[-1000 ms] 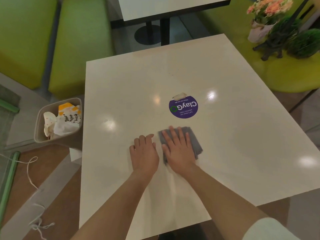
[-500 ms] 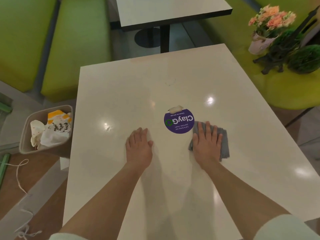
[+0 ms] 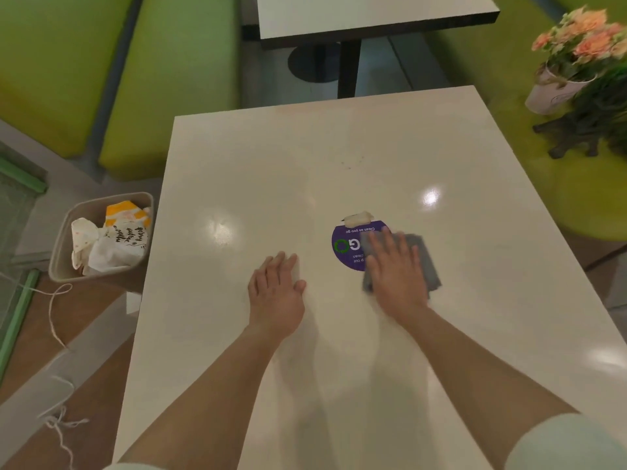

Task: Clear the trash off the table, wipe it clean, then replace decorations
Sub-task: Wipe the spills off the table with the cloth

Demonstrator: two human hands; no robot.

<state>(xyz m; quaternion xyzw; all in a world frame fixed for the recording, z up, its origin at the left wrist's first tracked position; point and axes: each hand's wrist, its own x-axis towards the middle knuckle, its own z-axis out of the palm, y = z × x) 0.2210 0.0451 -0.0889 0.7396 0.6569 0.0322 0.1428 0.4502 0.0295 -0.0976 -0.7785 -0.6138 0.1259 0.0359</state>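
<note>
My right hand (image 3: 393, 266) presses flat, fingers straight, on a grey cloth (image 3: 422, 262) lying on the cream table (image 3: 305, 157). The cloth overlaps the right part of a round purple sticker (image 3: 346, 247) that has a strip of tape at its far edge. My left hand (image 3: 276, 293) rests flat on the tabletop to the left of the sticker. A pot of pink flowers (image 3: 573, 59) and a dark green plant on a black stand (image 3: 593, 123) sit on the green seat at the right.
A beige bin (image 3: 62, 252) holding crumpled paper wrappers stands on the floor by the table's left edge. Green benches (image 3: 163, 79) lie to the far left. Another table (image 3: 369, 18) stands behind. White string trails on the floor at lower left.
My right hand swept the cloth rightward past the sticker, then back left so it now covers the sticker's right part. My left hand stayed flat on the table.
</note>
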